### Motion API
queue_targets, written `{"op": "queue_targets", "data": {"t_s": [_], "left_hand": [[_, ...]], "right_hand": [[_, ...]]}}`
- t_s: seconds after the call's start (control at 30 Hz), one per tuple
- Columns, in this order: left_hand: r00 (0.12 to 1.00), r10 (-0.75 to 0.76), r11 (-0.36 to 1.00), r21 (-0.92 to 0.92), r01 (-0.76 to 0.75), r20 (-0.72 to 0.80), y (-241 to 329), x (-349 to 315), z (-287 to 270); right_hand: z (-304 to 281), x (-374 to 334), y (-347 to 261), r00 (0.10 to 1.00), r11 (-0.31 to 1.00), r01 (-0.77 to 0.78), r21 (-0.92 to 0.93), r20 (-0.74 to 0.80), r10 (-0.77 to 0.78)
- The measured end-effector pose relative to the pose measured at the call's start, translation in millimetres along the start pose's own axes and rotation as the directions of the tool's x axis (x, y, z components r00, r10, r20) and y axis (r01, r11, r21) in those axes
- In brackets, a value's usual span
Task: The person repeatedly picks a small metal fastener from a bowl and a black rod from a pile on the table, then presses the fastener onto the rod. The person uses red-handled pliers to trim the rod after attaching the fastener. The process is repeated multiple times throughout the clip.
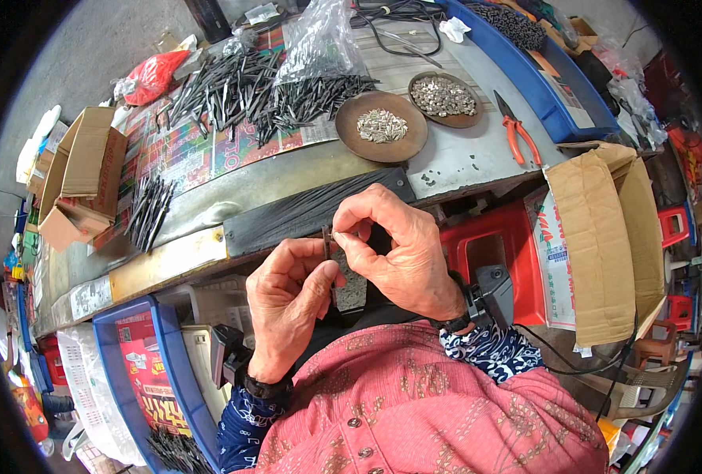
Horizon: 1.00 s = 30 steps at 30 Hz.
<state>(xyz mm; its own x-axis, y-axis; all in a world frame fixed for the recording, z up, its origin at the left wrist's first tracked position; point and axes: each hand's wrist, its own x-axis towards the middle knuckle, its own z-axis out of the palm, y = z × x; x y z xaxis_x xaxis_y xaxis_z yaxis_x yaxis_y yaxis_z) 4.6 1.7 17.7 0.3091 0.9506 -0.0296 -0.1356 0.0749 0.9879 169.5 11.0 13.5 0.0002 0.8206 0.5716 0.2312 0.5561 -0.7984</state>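
Note:
My left hand [288,300] holds a thin dark metal rod [326,241] upright between thumb and fingers. My right hand [394,245] pinches the rod's top end with thumb and forefinger; whether a small piece sits there I cannot tell. Both hands are close to my chest, just in front of the bench edge. On the bench beyond lie a brown round dish [382,126] with small silvery pieces and a second dish [444,98] with more of them.
Piles of dark rods [244,91] lie on printed paper, with a smaller bundle [150,212] at the left. Orange-handled pliers [518,134], a clear bag of parts [319,39], cardboard boxes [78,178] [615,237], a blue crate [150,371] and a red stool [497,257] surround the bench.

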Motion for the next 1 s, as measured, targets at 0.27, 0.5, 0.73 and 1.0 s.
{"op": "queue_targets", "data": {"t_s": [0.27,0.5,0.73,1.0], "left_hand": [[0.998,0.044,0.993,0.113,-0.039,-0.042,-3,-2,1],[0.961,0.261,0.864,0.468,-0.189,-0.093,-10,-2,2],[0.910,0.410,0.707,0.654,-0.269,-0.068,-16,-1,1],[0.842,0.539,0.548,0.747,-0.377,0.029,-18,3,-1]], "right_hand": [[2,0,0,1.000,1.000,-0.017,-0.006,-0.006,0.017],[2,3,4,0.987,0.976,0.160,-0.147,0.005,-0.161],[3,1,3,0.995,0.989,0.099,-0.112,-0.010,-0.101],[3,-2,0,0.995,0.995,-0.100,0.016,-0.007,0.100]]}}
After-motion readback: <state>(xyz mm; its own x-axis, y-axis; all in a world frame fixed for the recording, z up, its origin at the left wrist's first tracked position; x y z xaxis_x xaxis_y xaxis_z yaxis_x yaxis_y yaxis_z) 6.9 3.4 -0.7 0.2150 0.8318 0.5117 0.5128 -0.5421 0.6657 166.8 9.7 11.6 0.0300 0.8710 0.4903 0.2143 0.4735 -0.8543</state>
